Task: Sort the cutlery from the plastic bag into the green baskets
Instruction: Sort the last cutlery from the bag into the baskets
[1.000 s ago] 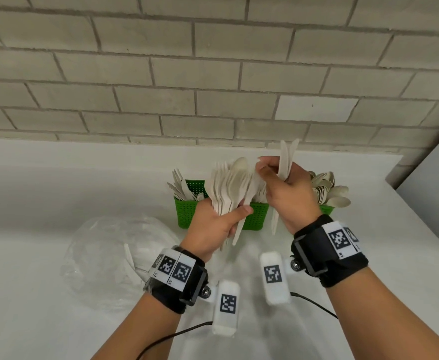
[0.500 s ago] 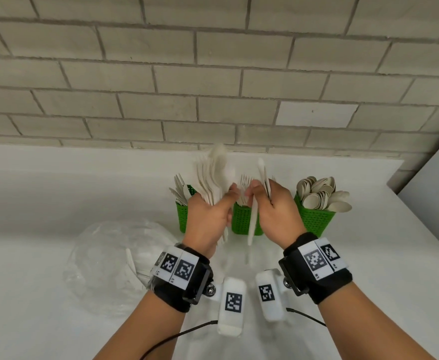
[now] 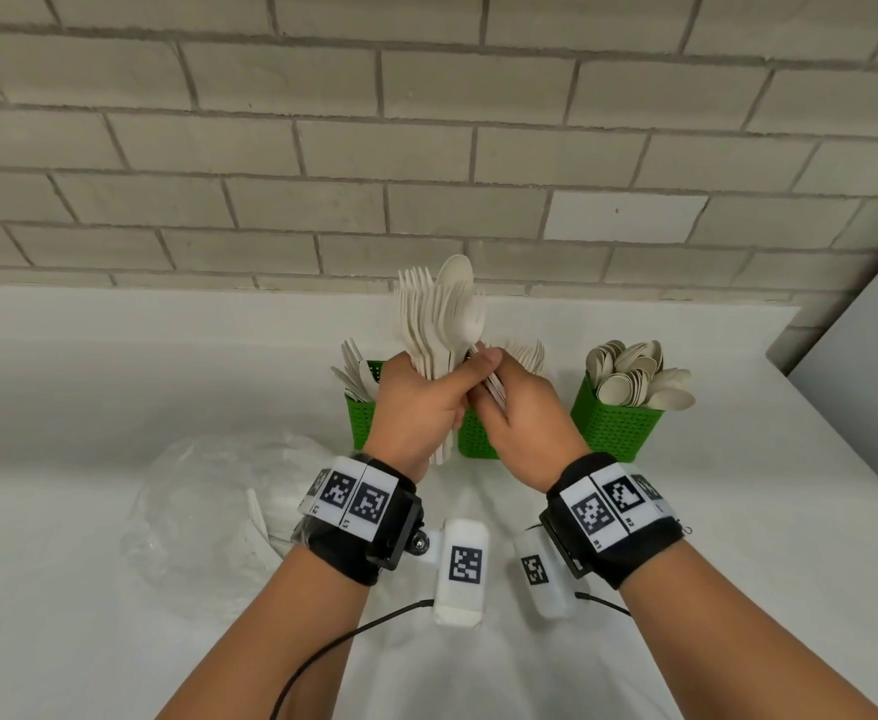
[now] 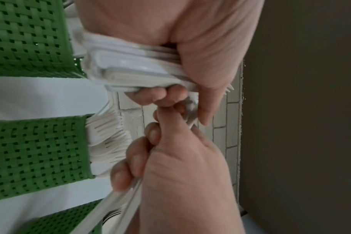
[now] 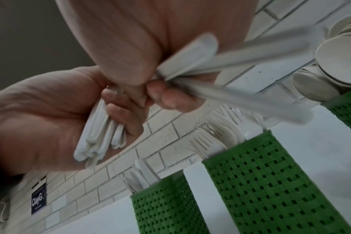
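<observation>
A: Cutlery (image 3: 439, 324) is what we have bunched in our left hand (image 3: 416, 407), fingers wrapped round a mixed sheaf of forks and spoons held upright at centre frame, above the middle green basket (image 3: 476, 441). A second ago our right hand (image 3: 525, 413) held a few pieces raised high; now it has dropped low and closed in against the left, still pinching a couple of thin handles.

B: So we judge we're drawing another piece from the bundle before dropping anything. The sort is well along: knives stand in the left basket (image 3: 361, 423), forks in the middle one, spoons in the right basket (image 3: 616, 431).

A: And the plastic bag (image 3: 219, 506) lies at lower left of the head view, a few pieces apparently left inside.

B: What do our wrist views add?

A: The left wrist view shows our right fingertips (image 4: 152, 134) meeting the left hand's curled fingers, which the head view hides. The right wrist view shows the handle ends (image 5: 94, 139) poking below our left fist, and blurred handles (image 5: 230, 61) in our right grip; we cannot tell which kind.
</observation>
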Demonstrator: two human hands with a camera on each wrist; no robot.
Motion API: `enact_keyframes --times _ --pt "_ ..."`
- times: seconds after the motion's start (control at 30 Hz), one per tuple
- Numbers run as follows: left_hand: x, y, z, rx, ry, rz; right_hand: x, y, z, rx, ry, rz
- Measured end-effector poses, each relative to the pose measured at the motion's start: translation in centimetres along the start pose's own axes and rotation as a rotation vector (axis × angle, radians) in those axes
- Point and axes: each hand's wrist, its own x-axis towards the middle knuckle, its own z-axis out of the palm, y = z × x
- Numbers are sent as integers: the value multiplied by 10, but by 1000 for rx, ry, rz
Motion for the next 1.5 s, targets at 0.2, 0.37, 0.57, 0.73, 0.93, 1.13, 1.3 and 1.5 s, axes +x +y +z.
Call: enact_keyframes --times 0.2,0.37,0.57,0.73,0.93,1.13,1.3,1.5 --pt "5 1 -3 49 -53 22 -2 5 -6 96 -88 36" --pt "5 2 -6 3 -123 15 -10 4 -14 201 -214 62" --pt "5 5 -4 90 -186 28 -14 2 -9 235 -260 67" --pt "6 5 -11 219 -128 53 -12 14 -14 103 -390 126" --pt "5 3 -13 279 -165 146 -7 27 -17 -138 -168 112" --pt "7 4 -22 195 -298 35 -8 20 -18 31 -298 80" --pt "7 2 -26 158 -307 41 -8 25 -16 74 -394 93" --pt "5 12 -25 296 -319 86 0 6 -16 96 -413 0"
